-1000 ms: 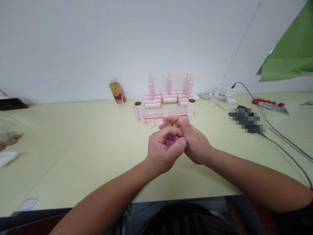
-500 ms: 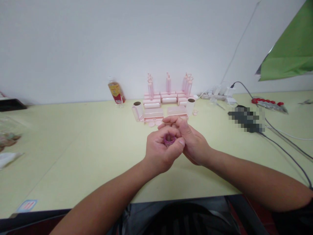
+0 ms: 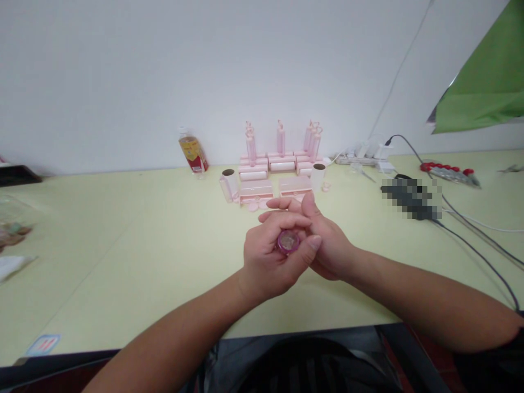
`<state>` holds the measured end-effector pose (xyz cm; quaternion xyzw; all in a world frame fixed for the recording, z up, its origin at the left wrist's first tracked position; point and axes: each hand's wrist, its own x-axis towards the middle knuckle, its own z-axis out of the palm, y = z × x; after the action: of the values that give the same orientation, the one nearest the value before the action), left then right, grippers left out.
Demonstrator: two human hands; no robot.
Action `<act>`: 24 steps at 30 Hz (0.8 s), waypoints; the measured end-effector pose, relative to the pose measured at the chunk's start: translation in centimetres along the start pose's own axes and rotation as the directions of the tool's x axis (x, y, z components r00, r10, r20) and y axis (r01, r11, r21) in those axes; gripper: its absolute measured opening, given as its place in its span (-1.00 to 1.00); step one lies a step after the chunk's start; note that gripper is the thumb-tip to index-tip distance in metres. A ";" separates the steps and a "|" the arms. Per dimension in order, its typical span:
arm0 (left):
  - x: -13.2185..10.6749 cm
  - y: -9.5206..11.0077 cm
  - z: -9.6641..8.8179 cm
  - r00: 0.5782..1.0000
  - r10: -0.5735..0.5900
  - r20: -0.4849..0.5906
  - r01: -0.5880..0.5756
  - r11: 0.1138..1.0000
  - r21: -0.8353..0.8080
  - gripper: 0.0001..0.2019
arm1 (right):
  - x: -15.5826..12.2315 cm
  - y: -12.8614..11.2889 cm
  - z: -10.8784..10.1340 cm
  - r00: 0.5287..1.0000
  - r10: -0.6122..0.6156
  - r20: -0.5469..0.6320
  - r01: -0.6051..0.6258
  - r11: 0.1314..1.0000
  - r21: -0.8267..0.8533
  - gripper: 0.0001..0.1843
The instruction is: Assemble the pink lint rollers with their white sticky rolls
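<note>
Over the middle of the pale yellow table (image 3: 135,245), my left hand (image 3: 270,256) is curled round a small round purple object (image 3: 289,241), pinched between thumb and forefinger, its round face turned up toward me. My right hand (image 3: 327,240) lies close behind and to the right of it, its fingers reaching across behind the left hand and touching it. What the right fingers hold, if anything, is hidden by the left hand.
A group of pink and white plastic pieces (image 3: 278,169) stands at the back centre, with a small bottle (image 3: 191,152) to its left. A power strip (image 3: 362,155), cables (image 3: 478,240) and red-tipped items (image 3: 446,172) lie at the right. Packets (image 3: 12,234) sit at the far left.
My left hand has turned the purple object so that its round face shows more, and both hands have shifted slightly down and right.
</note>
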<state>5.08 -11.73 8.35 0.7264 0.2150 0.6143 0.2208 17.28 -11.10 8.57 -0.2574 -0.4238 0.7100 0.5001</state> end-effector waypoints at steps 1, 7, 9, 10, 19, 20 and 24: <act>0.0 0.1 -0.1 1.000 0.028 0.002 -0.028 1.000 0.010 -0.76 | -0.1 0.0 0.1 1.000 0.011 0.002 -0.011 1.000 0.001 -0.45; 0.1 0.0 -0.2 0.995 0.098 -0.024 -0.097 0.995 0.028 -0.76 | -1.3 -0.8 1.5 0.997 0.072 0.002 -0.071 0.990 0.118 -0.63; 0.3 -0.1 -0.3 0.992 0.126 -0.015 -0.126 0.992 0.022 -0.73 | -1.7 -1.2 1.9 0.995 0.101 -0.017 -0.097 0.984 0.152 -0.71; 0.4 -0.2 -0.4 0.991 0.135 0.002 -0.135 0.991 0.020 -0.72 | -1.9 -1.4 2.1 0.991 0.127 -0.036 -0.120 0.980 0.158 -0.71; 1.5 -0.1 -1.4 0.966 0.041 0.254 -0.001 0.988 -0.157 -0.73 | -2.8 -2.5 2.2 0.982 0.190 -0.014 -0.188 0.977 0.099 -0.62; 1.5 -0.1 -1.4 0.967 0.008 0.255 0.036 0.985 -0.171 -0.76 | -2.8 -2.4 2.1 0.985 0.174 0.016 -0.175 0.979 0.104 -0.65; 1.6 0.0 -1.4 0.964 -0.077 0.253 0.130 0.971 -0.202 -0.84 | -2.5 -2.1 1.9 0.986 0.128 0.107 -0.139 0.985 0.098 -0.67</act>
<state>3.96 -10.69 9.83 0.7555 0.1560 0.5279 0.3552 17.74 -13.73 11.19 -0.2225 -0.3922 0.7753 0.4423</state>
